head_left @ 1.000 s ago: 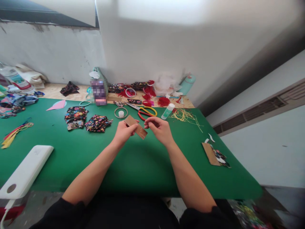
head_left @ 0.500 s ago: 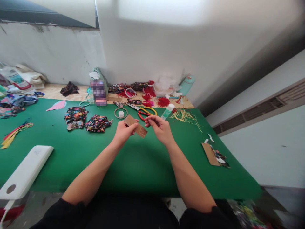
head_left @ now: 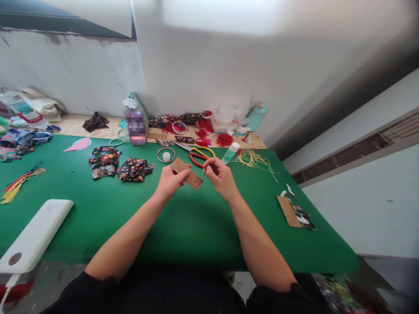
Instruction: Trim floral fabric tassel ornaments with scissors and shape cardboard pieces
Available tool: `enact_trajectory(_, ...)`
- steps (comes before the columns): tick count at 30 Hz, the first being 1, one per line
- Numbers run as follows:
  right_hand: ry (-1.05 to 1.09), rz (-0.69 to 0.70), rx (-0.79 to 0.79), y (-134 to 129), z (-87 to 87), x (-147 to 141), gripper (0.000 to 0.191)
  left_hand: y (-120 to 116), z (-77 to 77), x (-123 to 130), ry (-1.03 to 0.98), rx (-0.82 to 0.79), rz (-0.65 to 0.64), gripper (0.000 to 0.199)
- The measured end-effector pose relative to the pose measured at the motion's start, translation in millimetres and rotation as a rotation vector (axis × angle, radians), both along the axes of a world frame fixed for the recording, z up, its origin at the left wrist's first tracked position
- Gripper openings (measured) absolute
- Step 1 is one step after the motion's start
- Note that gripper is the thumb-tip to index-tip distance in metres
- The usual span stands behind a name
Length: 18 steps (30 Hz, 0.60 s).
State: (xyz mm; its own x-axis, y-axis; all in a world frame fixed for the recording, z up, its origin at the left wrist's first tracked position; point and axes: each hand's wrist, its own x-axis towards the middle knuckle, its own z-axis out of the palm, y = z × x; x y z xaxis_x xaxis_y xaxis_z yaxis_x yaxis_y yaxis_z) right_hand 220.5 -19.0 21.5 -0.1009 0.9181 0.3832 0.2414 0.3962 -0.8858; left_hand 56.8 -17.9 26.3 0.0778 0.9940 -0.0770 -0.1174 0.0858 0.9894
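My left hand (head_left: pixel 167 182) grips a small strip of brown cardboard (head_left: pixel 195 180), thumb on top, with the strip slanting down to the right. Wrinkled, shiny marks show on its lower end. Just right of the strip and apart from it, my right hand (head_left: pixel 221 178) is closed in a pinch. Whatever is between those fingertips, if anything, is too small to make out. Behind the hands lie scissors (head_left: pixel 207 151) with red and yellow handles. A green and white glue stick (head_left: pixel 230 153) stands tilted behind my right hand. A white cap (head_left: pixel 166 156) sits inside a grey ring (head_left: pixel 158 156).
Two bundles of black floral fabric (head_left: pixel 104 159) lie left on the green mat (head_left: pixel 203 231). A white power bank (head_left: pixel 42 231) is at the left front. Yellow strings (head_left: pixel 253 159) and a cardboard piece with scraps (head_left: pixel 288 212) lie right. Red tassels (head_left: pixel 224 140) line the back.
My right hand has drawn slightly to the right, away from the cardboard strip. My left hand and the strip have stayed in place.
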Motion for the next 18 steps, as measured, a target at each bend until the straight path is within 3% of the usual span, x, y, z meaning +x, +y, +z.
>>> enact_trajectory(11,0.066,-0.163,0.010,-0.9,-0.1,1.0,0.013,1.4,-3.7,-0.6,-0.009,-0.012,0.025,0.027)
enact_trajectory(18,0.035,-0.105,0.085,-2.9,2.1,-1.1,0.017,2.0,-7.0,-0.3,-0.022,0.009,0.035,0.024)
